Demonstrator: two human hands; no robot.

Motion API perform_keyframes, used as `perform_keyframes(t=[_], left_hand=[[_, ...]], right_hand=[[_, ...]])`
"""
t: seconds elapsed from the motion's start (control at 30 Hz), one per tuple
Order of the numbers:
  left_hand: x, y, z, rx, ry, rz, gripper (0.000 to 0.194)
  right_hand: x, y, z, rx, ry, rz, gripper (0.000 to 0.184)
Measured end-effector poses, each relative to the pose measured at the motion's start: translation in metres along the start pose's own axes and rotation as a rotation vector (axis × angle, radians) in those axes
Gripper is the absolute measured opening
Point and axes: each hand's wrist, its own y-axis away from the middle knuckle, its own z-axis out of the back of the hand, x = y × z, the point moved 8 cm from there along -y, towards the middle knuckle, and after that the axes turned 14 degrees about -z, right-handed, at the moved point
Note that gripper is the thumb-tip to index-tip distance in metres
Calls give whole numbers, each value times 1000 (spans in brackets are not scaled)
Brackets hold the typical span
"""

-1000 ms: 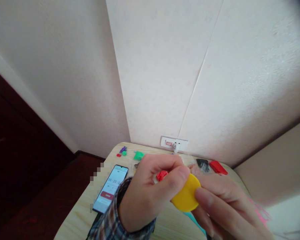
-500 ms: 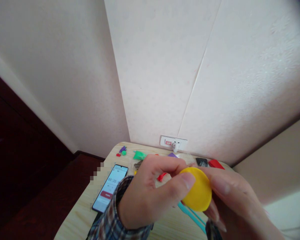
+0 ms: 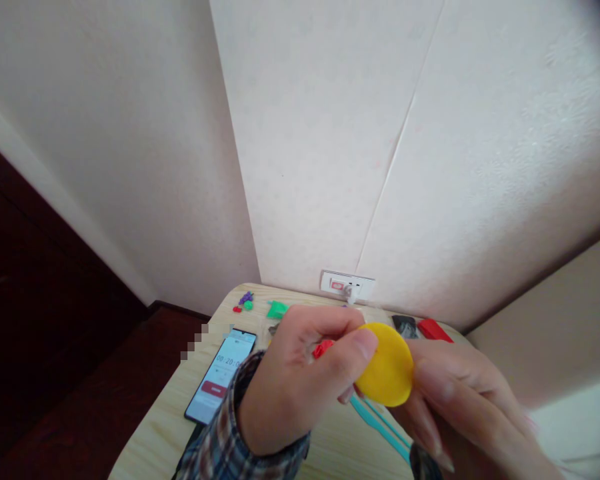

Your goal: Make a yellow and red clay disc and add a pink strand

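Observation:
A flat, round disc of yellow modelling clay [image 3: 389,367] is held up above the table between my two hands. My left hand [image 3: 310,380] pinches its left edge, with the thumb lying on its face. At the right edge, the fingers of my right hand [image 3: 465,393] press against the rim. Below the disc lie teal sticks that look like modelling tools [image 3: 380,427], partly covered by my hands. A red piece [image 3: 323,348] shows behind my left thumb.
On the wooden table [image 3: 155,427] a phone [image 3: 220,377] displays a timer. Small purple, green and red clay shapes [image 3: 245,301] lie at the far left corner. Green [image 3: 277,310], black [image 3: 404,325] and red packets [image 3: 434,330] line the back, below a wall socket [image 3: 347,285].
Both hands have shifted slightly left and up with the yellow disc, which stays pinched between them. The phone and the other things on the table have not moved.

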Motion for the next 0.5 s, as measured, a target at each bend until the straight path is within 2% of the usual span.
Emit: perform_keyframes(t=[0.27,0.43,0.5], left_hand=[[-2,-1,-1,-9,1,1,38],[-5,-1,0,-32,29,-37,37],[-6,-1,1,-42,6,-45,37]], right_hand=[[-5,0,1,-5,-50,-79,53],[2,1,-1,6,46,-12,57],[1,1,-2,-5,58,-43,56]])
